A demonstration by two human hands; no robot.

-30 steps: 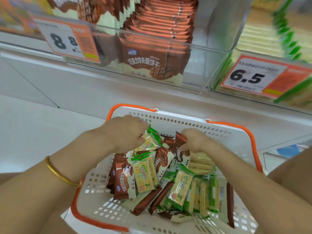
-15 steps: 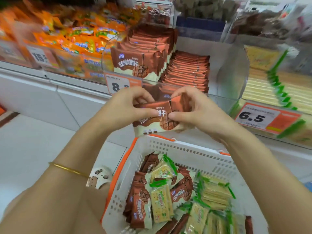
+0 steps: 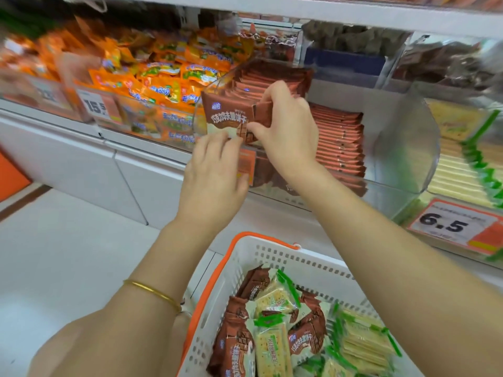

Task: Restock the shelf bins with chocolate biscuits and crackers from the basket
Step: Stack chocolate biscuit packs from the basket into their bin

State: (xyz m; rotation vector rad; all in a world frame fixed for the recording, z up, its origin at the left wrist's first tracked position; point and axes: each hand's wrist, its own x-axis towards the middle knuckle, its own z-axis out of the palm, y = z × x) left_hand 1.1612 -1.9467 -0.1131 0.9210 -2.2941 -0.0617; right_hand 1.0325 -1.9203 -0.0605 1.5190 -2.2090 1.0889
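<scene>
Right grip [image 3: 288,131] on two biscuit packs [image 3: 228,119] (brown)

chocolate biscuit pack [image 3: 231,119]: brown, cream base, white lettering. cracker packs [image 3: 272,346]: pale yellow, green trim. basket [image 3: 272,257]: white perforated, orange rim. price tag [image 3: 457,227]: orange-white, black digits. bracelet [image 3: 152,291]: gold.

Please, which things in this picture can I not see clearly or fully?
Head view only:
- Price tag on the chocolate biscuit bin: the left hand covers its number.
- Left hand's grip on the chocolate biscuit packet: its own knuckles hide the fingertips.
- Orange snack bags: blurred, print unreadable.
- Basket: cut off by the bottom edge, partly covered by the right forearm.
</scene>
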